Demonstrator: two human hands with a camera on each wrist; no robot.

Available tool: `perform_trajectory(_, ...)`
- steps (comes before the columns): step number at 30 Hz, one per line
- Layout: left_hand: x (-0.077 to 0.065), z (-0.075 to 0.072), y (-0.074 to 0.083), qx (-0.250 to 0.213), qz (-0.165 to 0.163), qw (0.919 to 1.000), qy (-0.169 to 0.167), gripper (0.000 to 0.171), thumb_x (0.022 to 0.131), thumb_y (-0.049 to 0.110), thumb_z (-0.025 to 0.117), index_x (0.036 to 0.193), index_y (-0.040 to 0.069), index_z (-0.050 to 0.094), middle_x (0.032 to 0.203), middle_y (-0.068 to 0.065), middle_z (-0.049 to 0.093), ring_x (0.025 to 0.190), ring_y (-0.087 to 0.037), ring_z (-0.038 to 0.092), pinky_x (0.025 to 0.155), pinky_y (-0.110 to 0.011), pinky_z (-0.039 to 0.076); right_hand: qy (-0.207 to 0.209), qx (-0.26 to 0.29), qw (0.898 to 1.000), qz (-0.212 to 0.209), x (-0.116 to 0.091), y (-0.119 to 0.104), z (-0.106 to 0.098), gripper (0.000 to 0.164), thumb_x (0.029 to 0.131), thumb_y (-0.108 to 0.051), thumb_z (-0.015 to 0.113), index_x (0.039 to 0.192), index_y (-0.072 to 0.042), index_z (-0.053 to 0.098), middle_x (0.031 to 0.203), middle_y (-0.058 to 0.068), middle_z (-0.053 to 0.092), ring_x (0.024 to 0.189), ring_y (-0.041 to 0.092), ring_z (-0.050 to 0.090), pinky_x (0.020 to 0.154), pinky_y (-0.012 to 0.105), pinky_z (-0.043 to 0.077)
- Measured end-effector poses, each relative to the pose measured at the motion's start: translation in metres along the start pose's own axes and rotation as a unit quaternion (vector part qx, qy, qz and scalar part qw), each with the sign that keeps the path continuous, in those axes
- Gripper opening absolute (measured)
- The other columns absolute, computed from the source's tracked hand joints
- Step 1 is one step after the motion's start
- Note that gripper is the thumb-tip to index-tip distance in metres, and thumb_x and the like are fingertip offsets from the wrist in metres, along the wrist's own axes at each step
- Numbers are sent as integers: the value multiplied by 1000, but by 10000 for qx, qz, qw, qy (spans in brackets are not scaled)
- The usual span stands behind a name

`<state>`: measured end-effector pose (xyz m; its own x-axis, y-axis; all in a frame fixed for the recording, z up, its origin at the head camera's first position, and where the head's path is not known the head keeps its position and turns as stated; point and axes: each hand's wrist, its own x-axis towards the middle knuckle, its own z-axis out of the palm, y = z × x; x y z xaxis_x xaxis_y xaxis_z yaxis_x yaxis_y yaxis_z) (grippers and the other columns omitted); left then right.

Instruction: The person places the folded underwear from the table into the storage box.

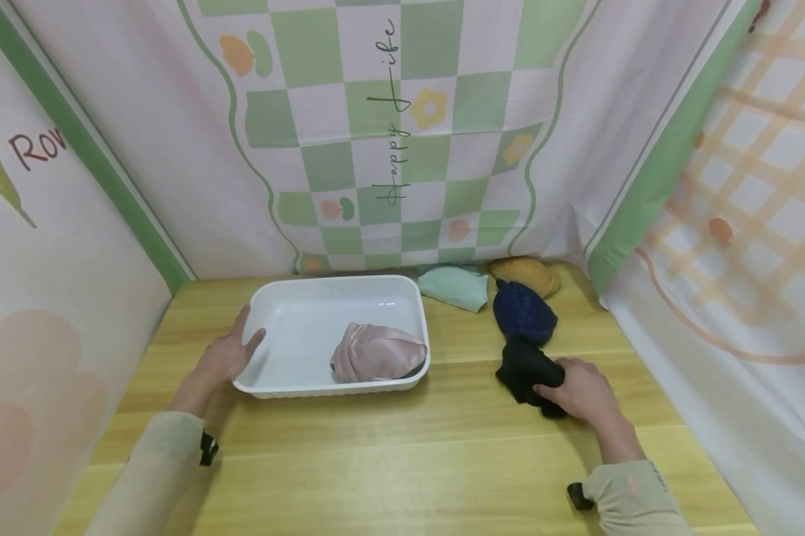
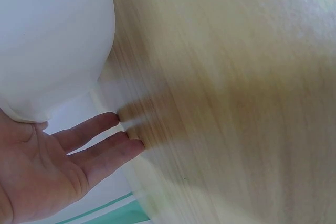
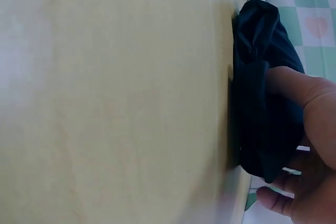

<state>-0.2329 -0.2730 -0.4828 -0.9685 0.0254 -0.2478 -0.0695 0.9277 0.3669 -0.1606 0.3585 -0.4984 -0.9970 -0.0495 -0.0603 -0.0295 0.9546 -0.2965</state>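
My left hand [image 1: 225, 357] is at the left rim of a white rectangular tray [image 1: 335, 389], with the thumb over the rim and inside. Its other fingers lie straight along the outside, close to the table in the left wrist view. On the right, my right hand [image 1: 585, 391] pinches a bunched black cloth piece [image 1: 528, 368] between thumb and fingers, low over the table. A pink satin cloth piece [image 1: 379, 353], gathered in folds like a cap, lies in the tray's front right corner. Just beyond the black cloth is a navy, puckered cloth piece [image 1: 524, 313].
Behind the navy piece lies a mustard-yellow cloth piece [image 1: 528, 275], and a mint-green one [image 1: 453, 288] sits to its left near the tray. Printed curtains [image 1: 402, 149] hang around the back and sides of the wooden table [image 1: 389, 461].
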Motion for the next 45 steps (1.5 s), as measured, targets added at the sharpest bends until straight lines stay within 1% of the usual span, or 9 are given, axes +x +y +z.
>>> perform_trajectory(7,0,0,1,-31,-45,10000,-34,86,99,71,10,158,17,-21,146,-44,35,121,-61,51,100,-67,44,260,220,9994,-117,-1,-2,-1,47,87,-42,72,107,0,69,103,24,72,95,46,65,80,59,51)
perform_trajectory(11,0,1,0,-70,-53,10000,-29,87,98,72,10,158,17,-21,146,-44,36,121,-61,51,100,-67,44,440,341,9983,-154,-2,-4,0,40,89,-41,70,102,-4,71,101,20,74,95,43,67,82,57,52)
perform_trajectory(18,0,1,0,-80,-70,9999,-23,88,98,73,9,158,16,-20,144,-44,37,121,-61,51,99,-67,44,615,459,9969,-150,0,-7,-4,40,90,-44,69,98,-4,69,97,18,73,88,38,68,76,53,52)
perform_trajectory(24,0,0,0,-83,-49,10000,-17,88,98,73,9,158,16,-19,144,-44,38,121,-60,52,100,-66,44,656,574,9961,-162,0,-11,-10,49,92,-47,67,107,-1,69,104,22,72,92,40,67,77,54,51)
perform_trajectory(32,1,0,-1,-24,-26,10000,14,88,97,73,9,158,16,-19,144,-43,38,117,-60,55,97,-65,46,669,674,9953,-182,3,-20,-21,50,92,-49,65,107,-1,68,104,22,71,91,39,66,75,52,51)
perform_trajectory(36,1,0,-1,-13,-13,10000,24,87,98,72,10,158,16,-20,144,-44,38,117,-60,54,97,-65,46,727,688,9947,-231,6,-26,-26,45,93,-47,66,101,-3,68,101,20,71,90,36,66,73,50,50)
perform_trajectory(41,1,0,-1,-33,-38,10000,1,89,97,74,9,158,16,-19,145,-44,37,119,-61,52,98,-65,46,809,665,9940,-314,13,-35,-34,39,93,-46,66,86,-8,63,87,13,68,80,30,64,66,41,46)
perform_trajectory(43,1,0,-1,-37,-46,10000,0,89,97,74,8,158,16,-19,145,-43,37,121,-61,51,99,-66,45,830,632,9939,-345,15,-39,-37,41,93,-48,65,86,-7,62,88,15,68,81,32,64,67,43,47)
perform_trajectory(45,1,0,-1,-38,-52,10000,4,89,97,74,9,158,16,-19,146,-43,36,121,-61,51,99,-66,45,850,618,9937,-380,17,-44,-39,45,93,-49,65,92,-4,64,94,19,70,87,38,66,72,49,50)
